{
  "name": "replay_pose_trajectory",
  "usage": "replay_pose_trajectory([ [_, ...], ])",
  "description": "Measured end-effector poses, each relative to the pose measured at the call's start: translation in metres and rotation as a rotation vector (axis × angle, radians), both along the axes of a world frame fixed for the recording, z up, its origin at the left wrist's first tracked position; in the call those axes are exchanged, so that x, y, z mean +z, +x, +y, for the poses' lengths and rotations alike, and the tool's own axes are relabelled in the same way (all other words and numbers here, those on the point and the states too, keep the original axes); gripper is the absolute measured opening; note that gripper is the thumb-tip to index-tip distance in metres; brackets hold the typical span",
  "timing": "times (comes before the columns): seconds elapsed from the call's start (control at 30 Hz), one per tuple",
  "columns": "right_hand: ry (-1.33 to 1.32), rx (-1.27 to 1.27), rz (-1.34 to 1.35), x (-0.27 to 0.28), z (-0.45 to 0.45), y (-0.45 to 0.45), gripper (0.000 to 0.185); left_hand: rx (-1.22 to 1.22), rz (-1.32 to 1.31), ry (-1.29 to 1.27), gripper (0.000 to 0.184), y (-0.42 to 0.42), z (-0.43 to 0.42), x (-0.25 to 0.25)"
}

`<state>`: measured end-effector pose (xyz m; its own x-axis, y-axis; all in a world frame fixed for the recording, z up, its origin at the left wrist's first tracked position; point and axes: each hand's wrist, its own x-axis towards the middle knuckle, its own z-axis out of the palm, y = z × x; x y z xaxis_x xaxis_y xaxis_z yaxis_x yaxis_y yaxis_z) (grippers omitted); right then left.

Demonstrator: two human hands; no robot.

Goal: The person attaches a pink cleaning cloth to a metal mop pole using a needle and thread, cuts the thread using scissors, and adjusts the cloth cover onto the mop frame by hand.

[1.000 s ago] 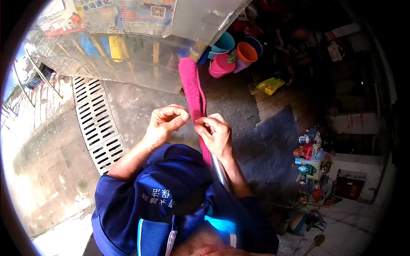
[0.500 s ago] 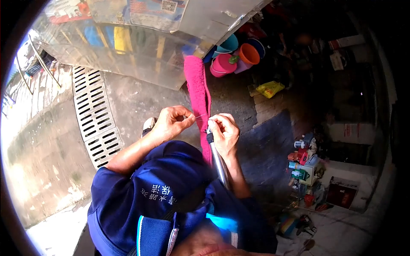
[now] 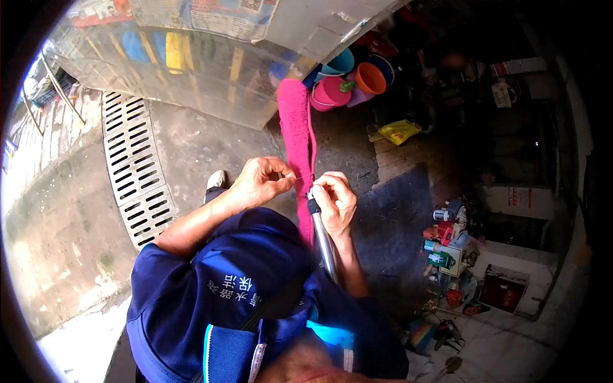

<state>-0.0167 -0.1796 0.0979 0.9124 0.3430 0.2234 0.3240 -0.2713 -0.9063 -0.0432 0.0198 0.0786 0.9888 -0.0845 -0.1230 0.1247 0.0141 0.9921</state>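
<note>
A long, fluffy pink mop head point(image 3: 295, 127) extends in front of my body, with a metal pole point(image 3: 324, 246) meeting it at a black joint point(image 3: 313, 205). My left hand point(image 3: 263, 180) is left of the mop head, thumb and forefinger pinching a thin pale strand point(image 3: 304, 176) like thread or wire. That strand runs across the pink fabric toward my right hand point(image 3: 336, 199). Closed in a pinch, my right hand is at the pole's upper end, beside the fabric; what lies between its fingertips is too small to make out.
A drain grate point(image 3: 135, 166) runs along the floor at left. Ahead stands a clear plastic sheet panel point(image 3: 211, 83). Beyond the mop are a pink bucket point(image 3: 330, 94), an orange bucket point(image 3: 370, 78) and a yellow bag point(image 3: 400, 132). Assorted goods point(image 3: 450, 239) crowd the right.
My hands stay close together with the strand between them, nearly unmoved. The view has shifted slightly, and more of my shoe shows beside my left arm.
</note>
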Motion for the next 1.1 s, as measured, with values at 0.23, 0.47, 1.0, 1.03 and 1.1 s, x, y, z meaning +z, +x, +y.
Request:
replay_pose_trajectory([
  [0.23,0.039,0.008,-0.006,-0.004,-0.001,0.001,0.006,-0.022,-0.013,-0.006,0.010,0.004,0.001,-0.004],
  [0.47,0.086,-0.005,0.070,-0.004,0.000,0.000,0.006,-0.038,-0.195,0.114,0.010,0.018,0.004,-0.020],
  [1.0,0.046,-0.159,0.101,-0.004,-0.001,-0.011,0.006,-0.174,-0.439,0.235,0.007,0.024,0.008,-0.006],
  [1.03,0.035,-0.172,0.122,-0.003,-0.001,-0.011,0.010,-0.165,-0.436,0.227,0.006,0.024,0.008,-0.007],
  [1.1,-0.052,-0.164,0.068,-0.005,-0.005,-0.011,0.013,-0.163,-0.438,0.227,0.007,0.022,0.008,-0.009],
])
